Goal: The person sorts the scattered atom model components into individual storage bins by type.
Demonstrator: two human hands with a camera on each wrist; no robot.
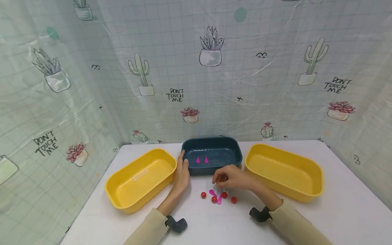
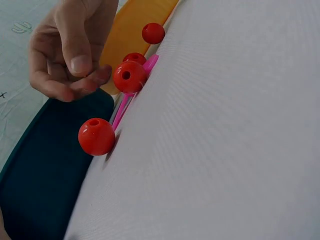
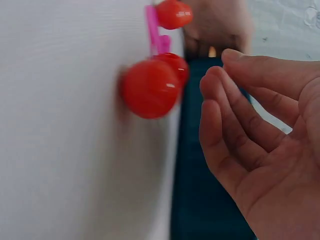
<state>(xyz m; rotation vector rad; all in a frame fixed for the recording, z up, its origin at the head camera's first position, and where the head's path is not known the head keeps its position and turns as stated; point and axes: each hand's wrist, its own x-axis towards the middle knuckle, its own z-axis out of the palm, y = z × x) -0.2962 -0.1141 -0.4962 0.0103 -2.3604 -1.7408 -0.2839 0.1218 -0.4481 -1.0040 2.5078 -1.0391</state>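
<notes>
In the head view my left hand (image 1: 182,175) rests at the left end of a dark blue bin (image 1: 214,170), fingers straight along its side and thumb near the front corner. Two pink teardrop-shaped pieces (image 1: 206,160) lie inside that bin. Just in front of the bin hovers my right hand (image 1: 232,177), its fingers loosely bent; the right wrist view shows nothing between thumb and fingertips. Below it on the white table are several round red beads (image 1: 234,200) with holes through them. Among the beads lie two more pink teardrop-shaped pieces (image 1: 212,193).
A yellow bin (image 1: 122,204) stands at the left, with a few pale strips (image 1: 140,175) on its floor. Another yellow bin (image 1: 315,190) stands at the right. Behind the table (image 1: 214,224) hangs a cactus-print sheet (image 1: 196,78).
</notes>
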